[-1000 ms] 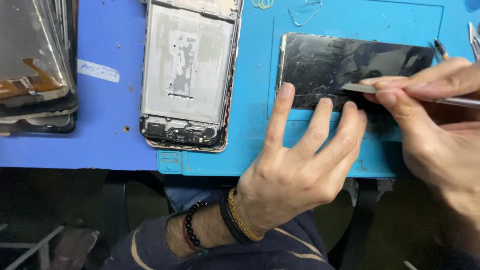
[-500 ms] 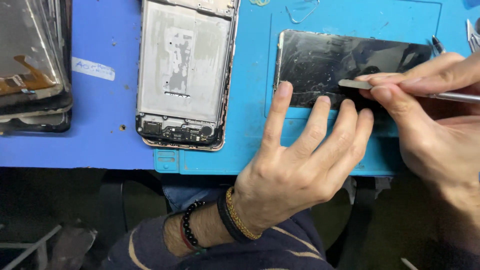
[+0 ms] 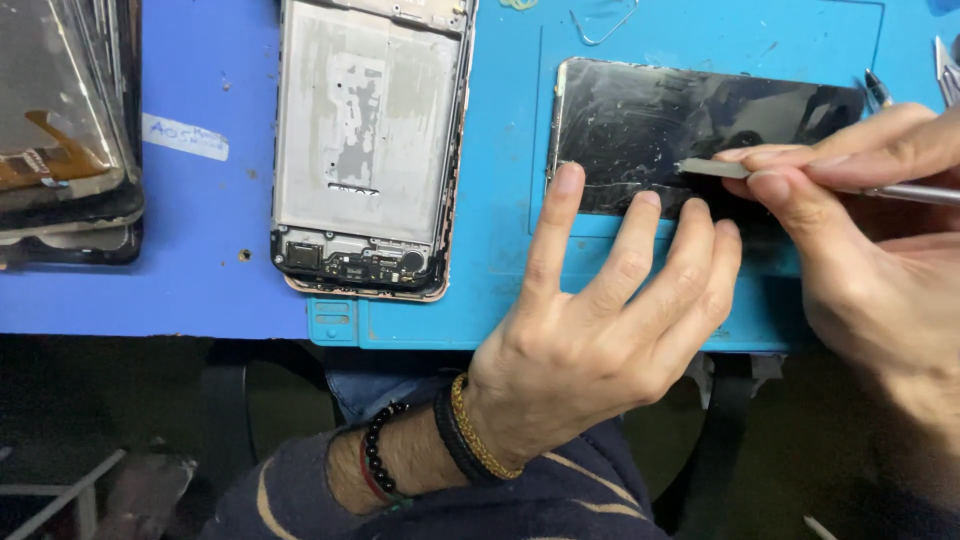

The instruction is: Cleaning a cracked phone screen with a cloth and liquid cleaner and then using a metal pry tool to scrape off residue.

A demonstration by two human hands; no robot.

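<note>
Left hand: the left hand (image 3: 590,350) lies flat and spread, gripping nothing; its fingertips (image 3: 568,182) press on the lower edge of the screen (image 3: 680,125).
Right hand: the right hand (image 3: 860,240) is pinched around a blade (image 3: 712,168), thumb and forefinger closed on its metal shaft.
Blade: the flat grey tip rests on the screen's surface, just beside the left fingertips; the handle runs off to the right.
Screen: a dark, smeared panel lying flat on the mat (image 3: 500,250), long side across the view; its right end is partly covered by the right hand.
Frame: a phone frame (image 3: 370,150), open side up, sits left of the screen, well apart from both hands, straddling mat and table (image 3: 200,250).
Stack: a stack of panels (image 3: 65,130) lies at the far left edge of the table.
Wrist: beads and bands (image 3: 440,450) circle the left wrist above a dark striped sleeve (image 3: 560,500).
Far edge: small tools (image 3: 945,65), probably tweezers, show at the upper right, too cropped to name with certainty.
</note>
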